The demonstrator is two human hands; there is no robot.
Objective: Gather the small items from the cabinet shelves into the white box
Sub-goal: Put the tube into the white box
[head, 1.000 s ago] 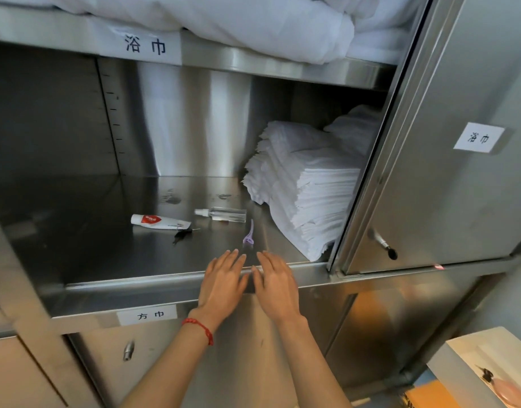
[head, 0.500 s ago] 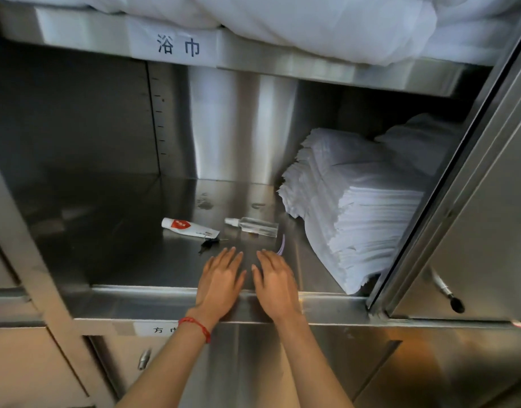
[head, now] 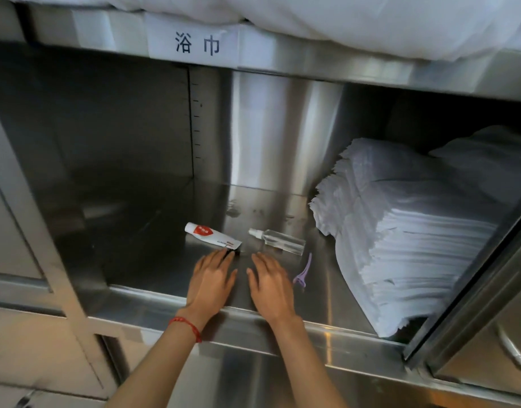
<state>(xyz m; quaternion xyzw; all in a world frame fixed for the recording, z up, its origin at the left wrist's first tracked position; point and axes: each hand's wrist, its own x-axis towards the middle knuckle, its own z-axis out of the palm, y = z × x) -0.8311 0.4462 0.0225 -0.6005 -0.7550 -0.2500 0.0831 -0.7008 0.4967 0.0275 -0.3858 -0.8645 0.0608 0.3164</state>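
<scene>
- At frame centre on the steel shelf point(head: 153, 260), the tube point(head: 212, 235), bottle point(head: 278, 241) and purple clip point(head: 303, 270) are lying loose.
- Left hand point(head: 210, 279) and right hand point(head: 269, 282) are hovering flat, fingers straight, holding nothing.
- The left fingertips are nearing a small dark thing point(head: 235, 252); a clumsy grab risks sliding it deeper in.
- The white box is lying outside the frame.

A stainless steel cabinet point(head: 283, 128) stands open, its back wall catching bright reflections; a paper label point(head: 194, 45) is stuck to the upper shelf edge point(head: 356, 66), and folded white towels point(head: 406, 231) are stacked at right
</scene>
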